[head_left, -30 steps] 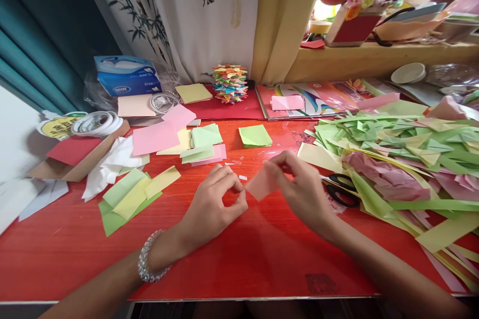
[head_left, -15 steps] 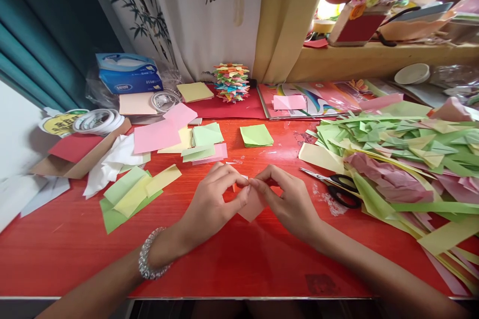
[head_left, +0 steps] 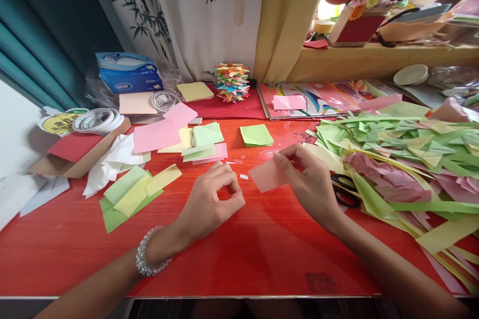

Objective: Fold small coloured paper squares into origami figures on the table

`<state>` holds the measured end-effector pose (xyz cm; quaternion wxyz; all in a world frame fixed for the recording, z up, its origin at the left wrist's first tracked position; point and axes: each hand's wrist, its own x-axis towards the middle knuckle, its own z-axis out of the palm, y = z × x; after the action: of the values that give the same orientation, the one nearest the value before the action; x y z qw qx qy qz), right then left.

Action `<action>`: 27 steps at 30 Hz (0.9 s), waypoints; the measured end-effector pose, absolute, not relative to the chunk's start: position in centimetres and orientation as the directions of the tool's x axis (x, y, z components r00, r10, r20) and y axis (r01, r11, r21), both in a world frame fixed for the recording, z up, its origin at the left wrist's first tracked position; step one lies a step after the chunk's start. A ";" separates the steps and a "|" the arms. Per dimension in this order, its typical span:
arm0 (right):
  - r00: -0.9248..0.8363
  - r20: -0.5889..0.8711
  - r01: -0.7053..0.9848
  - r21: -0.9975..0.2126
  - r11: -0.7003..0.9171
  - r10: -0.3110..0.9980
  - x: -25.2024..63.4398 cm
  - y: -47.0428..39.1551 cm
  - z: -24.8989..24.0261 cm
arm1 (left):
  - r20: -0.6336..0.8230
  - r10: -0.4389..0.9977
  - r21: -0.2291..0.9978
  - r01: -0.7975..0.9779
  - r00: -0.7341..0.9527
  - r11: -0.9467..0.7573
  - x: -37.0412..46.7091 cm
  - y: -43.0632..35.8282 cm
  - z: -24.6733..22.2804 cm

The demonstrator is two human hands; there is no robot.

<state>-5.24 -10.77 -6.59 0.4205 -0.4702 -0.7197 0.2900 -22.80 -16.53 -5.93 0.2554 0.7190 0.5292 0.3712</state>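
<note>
A small pink paper hangs in the pinch of my right hand, slightly above the red table. My left hand is to its left, thumb and forefinger pressed together in a ring; whether anything tiny sits between the tips is hidden. A small white piece lies between the hands. Beyond them rests a stack of green squares. Black-handled scissors are partly covered by my right hand.
Cut green and yellow papers lie at the left. Folded green pieces and strips are heaped at the right. A multicoloured paper tower, a tissue box and tape rolls stand farther back.
My hands have parted. The right one moved right and up with the pink paper, now over part of the scissors; the left has come off the paper. The small white piece is now uncovered.
</note>
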 end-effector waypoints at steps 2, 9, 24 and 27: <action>-0.232 0.323 0.420 -0.818 0.394 0.917 -5.4 -10.9 -6.7 | 0.316 0.938 0.727 0.597 0.145 -0.337 -22.8 -16.5 -6.0; -0.448 0.246 0.363 -0.828 0.427 0.860 -6.6 -12.8 -7.8 | 0.365 0.914 0.625 0.682 0.177 -0.381 -22.6 -16.3 -6.5; -0.341 0.307 0.440 -0.783 0.439 0.889 -6.2 -12.3 -7.4 | 0.236 0.961 0.754 0.596 0.148 -0.277 -22.4 -16.4 -6.5; -0.216 0.372 0.453 -0.781 0.431 0.903 -5.4 -11.2 -6.6 | 0.221 0.965 0.775 0.575 0.142 -0.262 -22.5 -16.6 -6.3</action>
<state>-5.41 -11.19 -6.62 0.4221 -0.4624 -0.7329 0.2663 -22.49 -16.60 -6.31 0.2683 0.7066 0.5450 0.3631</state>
